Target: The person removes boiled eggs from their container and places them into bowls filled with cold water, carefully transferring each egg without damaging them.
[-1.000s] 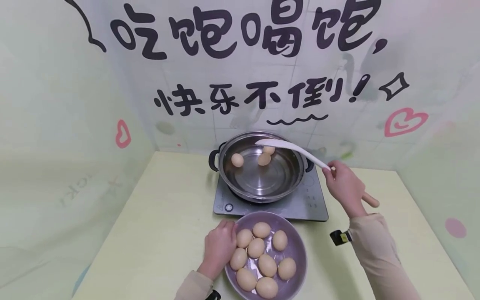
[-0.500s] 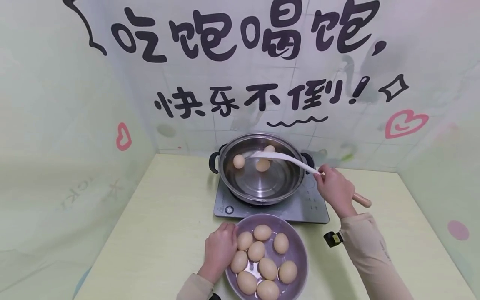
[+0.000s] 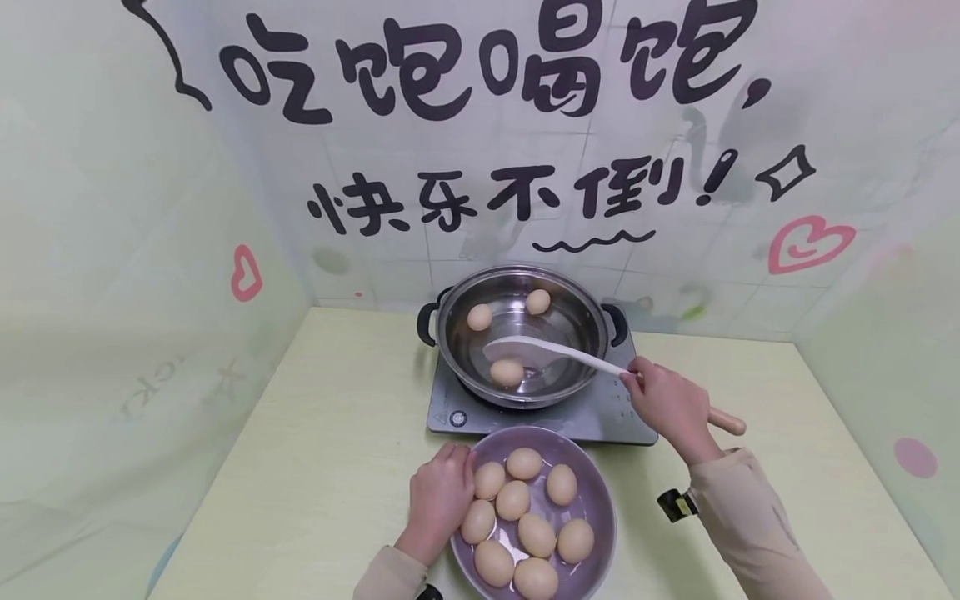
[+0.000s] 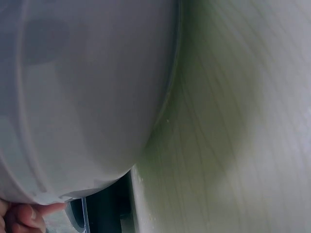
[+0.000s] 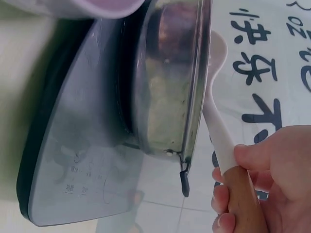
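Observation:
My right hand [image 3: 672, 410] grips a white cooking spoon [image 3: 558, 348] by its wooden handle [image 5: 243, 199], thumb laid along the top. The spoon's head is inside a steel pot [image 3: 446, 350], close to an egg [image 3: 507, 372] near the front wall. Two other eggs lie toward the back of the pot, one at left [image 3: 480, 317] and one at right [image 3: 537, 302]. At the front, my left hand [image 3: 441, 493] holds the left rim of a purple bowl [image 3: 602, 517] containing several eggs. The left wrist view shows mostly the bowl's outer side [image 4: 92, 97] and a few fingertips.
Beneath the pot is a grey induction cooker [image 3: 615, 421], just behind the bowl. The pot has black side handles [image 3: 426, 323]. A pale yellow table [image 3: 330, 433] supports everything, and a printed wall sheet [image 3: 375, 275] stands close behind the pot.
The spoon has come down and forward into the pot. One egg has shifted from the back middle toward the front wall. The left hand and bowl stay nearly in place.

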{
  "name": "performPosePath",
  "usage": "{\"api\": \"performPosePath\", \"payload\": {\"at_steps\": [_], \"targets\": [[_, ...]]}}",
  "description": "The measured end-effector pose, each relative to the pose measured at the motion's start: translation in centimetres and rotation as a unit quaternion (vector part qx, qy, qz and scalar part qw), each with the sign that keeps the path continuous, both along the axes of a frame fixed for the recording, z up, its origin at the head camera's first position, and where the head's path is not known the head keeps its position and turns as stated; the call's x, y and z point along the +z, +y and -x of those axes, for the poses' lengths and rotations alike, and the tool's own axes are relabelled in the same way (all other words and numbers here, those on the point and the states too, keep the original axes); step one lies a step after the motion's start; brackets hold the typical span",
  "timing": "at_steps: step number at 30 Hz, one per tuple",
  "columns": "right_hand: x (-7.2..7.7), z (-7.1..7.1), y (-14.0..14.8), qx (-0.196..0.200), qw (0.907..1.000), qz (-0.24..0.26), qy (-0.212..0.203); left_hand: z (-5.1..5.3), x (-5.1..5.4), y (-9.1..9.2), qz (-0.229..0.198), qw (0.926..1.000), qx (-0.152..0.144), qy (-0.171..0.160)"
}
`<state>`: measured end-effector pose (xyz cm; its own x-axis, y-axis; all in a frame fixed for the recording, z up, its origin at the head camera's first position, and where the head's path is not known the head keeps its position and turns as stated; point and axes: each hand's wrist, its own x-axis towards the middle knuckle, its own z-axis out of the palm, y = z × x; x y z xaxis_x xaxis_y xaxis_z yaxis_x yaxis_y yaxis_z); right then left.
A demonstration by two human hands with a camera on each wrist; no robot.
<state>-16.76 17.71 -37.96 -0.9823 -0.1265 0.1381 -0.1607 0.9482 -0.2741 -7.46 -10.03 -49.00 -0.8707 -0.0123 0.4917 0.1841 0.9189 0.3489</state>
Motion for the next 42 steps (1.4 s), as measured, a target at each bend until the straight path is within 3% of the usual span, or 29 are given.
{"api": "performPosePath", "payload": {"at_steps": [8,15,31,42], "targets": [[0.3,-2.1,-0.5,0.021,0.9997,-0.010,0.004,0.0,0.2,0.0,-0.004,1.0000,0.000,-0.005],[0.7,-2.9,-0.8,0.025,0.9996,-0.012,0.009,0.0,0.2,-0.1,-0.001,1.0000,-0.001,-0.003],[1.0,-2.4,-0.4,0.055,0.9973,-0.018,-0.046,0.0,0.2,-0.1,0.002,1.0000,0.000,-0.008],[1.4,-2.0,0.6,0.054,0.9903,0.030,-0.125,0.0,0.1,0.0,-0.005,0.9999,-0.004,-0.012]]}}
